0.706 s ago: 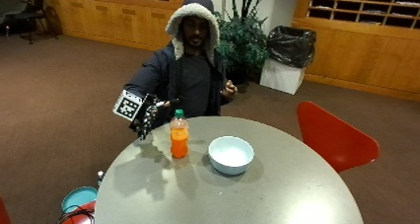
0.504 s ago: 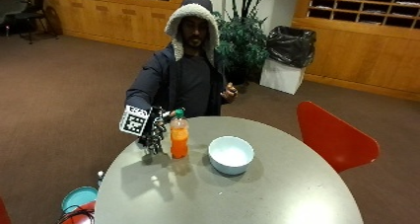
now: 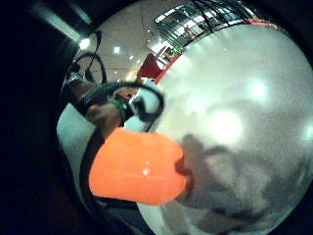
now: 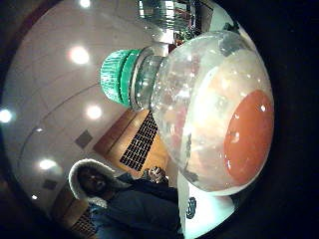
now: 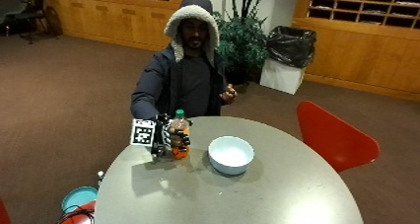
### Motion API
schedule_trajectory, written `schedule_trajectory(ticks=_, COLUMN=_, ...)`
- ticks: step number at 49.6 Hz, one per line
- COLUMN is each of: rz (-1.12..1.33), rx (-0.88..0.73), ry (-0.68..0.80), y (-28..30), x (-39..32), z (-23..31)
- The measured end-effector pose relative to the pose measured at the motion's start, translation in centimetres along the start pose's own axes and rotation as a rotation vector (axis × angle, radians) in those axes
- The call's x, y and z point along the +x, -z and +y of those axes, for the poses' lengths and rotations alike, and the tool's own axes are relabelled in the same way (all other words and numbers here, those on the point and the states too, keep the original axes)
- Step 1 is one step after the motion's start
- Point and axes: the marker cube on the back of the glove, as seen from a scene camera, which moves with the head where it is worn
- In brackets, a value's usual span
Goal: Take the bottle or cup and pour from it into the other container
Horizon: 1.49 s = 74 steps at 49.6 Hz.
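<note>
Gloved right hand [image 5: 167, 139] wraps the orange soda bottle [image 5: 178, 137] mid-body, centre-left of frame; looks part-full, smooth plastic, probably slippery. White bowl [image 5: 230, 155] beside.

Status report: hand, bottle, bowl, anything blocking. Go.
Gloved right hand has its grip round the bottle. Bottle upright on the table, green cap on, orange drink inside. White bowl beside it, apart. Nothing between them.

No text or label can be read.
</note>
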Motion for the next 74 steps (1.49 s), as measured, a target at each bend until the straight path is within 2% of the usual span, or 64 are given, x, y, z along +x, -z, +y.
schedule_trajectory(ticks=8, rz=-0.014, rx=0.076, ry=0.061, y=-0.4, x=0.1, z=-0.2)
schedule_trajectory(ticks=19, rz=-0.028, rx=0.075, ry=0.066, y=0.0, x=-0.5, z=0.2)
schedule_trajectory(ticks=25, rz=-0.027, rx=0.110, ry=0.055, y=1.2, x=-3.2, z=-0.9)
schedule_trajectory(ticks=28, rz=0.009, rx=0.113, ry=0.124, y=2.1, x=-5.0, z=-1.8)
schedule_trajectory(ticks=31, rz=0.088, rx=0.126, ry=0.210, y=2.7, x=-6.6, z=-2.6)
schedule_trajectory(ticks=34, rz=0.184, rx=0.171, ry=0.165, y=2.8, x=-8.7, z=-3.5)
schedule_trajectory(ticks=37, rz=0.278, rx=0.138, ry=0.115, y=2.9, x=-10.5, z=-4.1)
schedule_trajectory(ticks=40, rz=0.369, rx=0.114, ry=0.107, y=2.7, x=-12.0, z=-5.1)
schedule_trajectory(ticks=43, rz=0.467, rx=0.156, ry=0.127, y=1.8, x=-13.1, z=-6.4)
schedule_trajectory(ticks=49, rz=0.748, rx=0.002, ry=0.196, y=-0.2, x=-14.2, z=-6.8)
schedule_trajectory(ticks=55, rz=0.929, rx=-0.057, ry=0.119, y=-2.8, x=-14.8, z=-6.9)
schedule_trajectory(ticks=68, rz=1.439, rx=-0.259, ry=0.228, y=-8.2, x=-13.5, z=-9.4)
schedule_trajectory(ticks=74, rz=1.582, rx=-0.311, ry=0.249, y=-9.7, x=-12.5, z=-9.8)
